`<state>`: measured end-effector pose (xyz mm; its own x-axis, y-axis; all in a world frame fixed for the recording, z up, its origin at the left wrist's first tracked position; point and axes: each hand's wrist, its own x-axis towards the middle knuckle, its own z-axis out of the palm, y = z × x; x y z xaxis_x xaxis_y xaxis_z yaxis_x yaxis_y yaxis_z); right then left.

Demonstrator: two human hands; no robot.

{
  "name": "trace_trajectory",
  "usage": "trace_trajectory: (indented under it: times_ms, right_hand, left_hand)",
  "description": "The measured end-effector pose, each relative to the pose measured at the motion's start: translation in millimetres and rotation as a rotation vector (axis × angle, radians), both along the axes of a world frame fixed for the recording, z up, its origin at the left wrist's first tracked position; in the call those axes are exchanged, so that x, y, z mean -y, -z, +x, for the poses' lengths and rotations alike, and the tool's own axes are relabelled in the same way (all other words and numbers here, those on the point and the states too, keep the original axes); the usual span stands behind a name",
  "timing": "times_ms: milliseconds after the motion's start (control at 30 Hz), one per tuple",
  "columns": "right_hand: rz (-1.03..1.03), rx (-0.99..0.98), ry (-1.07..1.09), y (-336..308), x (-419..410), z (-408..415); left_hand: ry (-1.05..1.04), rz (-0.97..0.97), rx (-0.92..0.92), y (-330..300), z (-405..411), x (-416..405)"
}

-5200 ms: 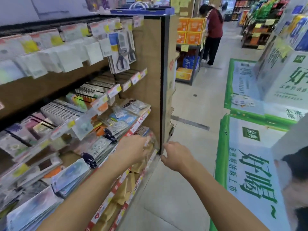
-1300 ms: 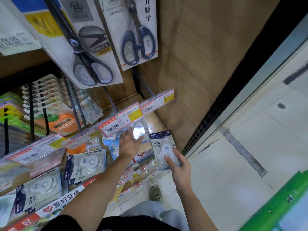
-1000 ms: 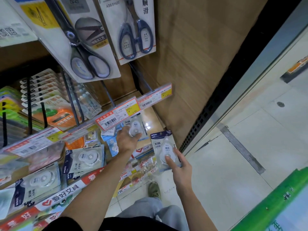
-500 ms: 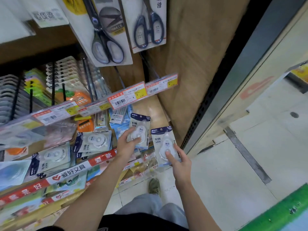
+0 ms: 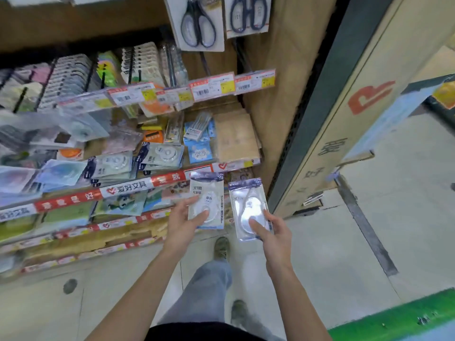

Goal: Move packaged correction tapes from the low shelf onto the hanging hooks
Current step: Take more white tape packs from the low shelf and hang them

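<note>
a stationery shelf unit fills the left of the frame, aisle floor at right. half a second ago our left hand was lifting its correction tape pack off the low shelf; now both hands grip packs at centre, the right hand pinching the second pack. we judge both are ready to go up to the hooks at upper centre.

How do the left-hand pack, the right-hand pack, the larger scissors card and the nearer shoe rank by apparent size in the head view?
1. Larger scissors card, though cut off at the top.
2-3. Left-hand pack and right-hand pack: alike, no ranking.
4. Nearer shoe, but it lies farther away.
</note>
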<state>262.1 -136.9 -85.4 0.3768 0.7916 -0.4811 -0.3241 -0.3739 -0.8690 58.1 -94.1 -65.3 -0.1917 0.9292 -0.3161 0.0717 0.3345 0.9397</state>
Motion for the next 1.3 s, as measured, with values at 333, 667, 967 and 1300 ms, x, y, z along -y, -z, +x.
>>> trace_trajectory:
  times_ms: [333, 667, 967, 1300]
  right_hand:
    - [0.044, -0.09, -0.228, -25.2, 37.6, -61.9]
    - [0.117, -0.24, -0.594, -61.7, 26.5, -182.3]
    - [0.17, -0.308, -0.866, -101.6, 73.6, -379.2]
    - [0.38, -0.339, -1.051, -162.9, 153.5, -626.4]
  left_hand:
    - [-0.257, 0.013, -0.028, -39.8, -55.1, 97.5]
    - [-0.629, 0.066, 0.021, -84.4, -153.6, 168.0]
    - [-0.944, 0.185, -0.112, -125.7, -303.7, 263.3]
    - [-1.186, 0.423, -0.165, -177.3, -509.1, 363.1]
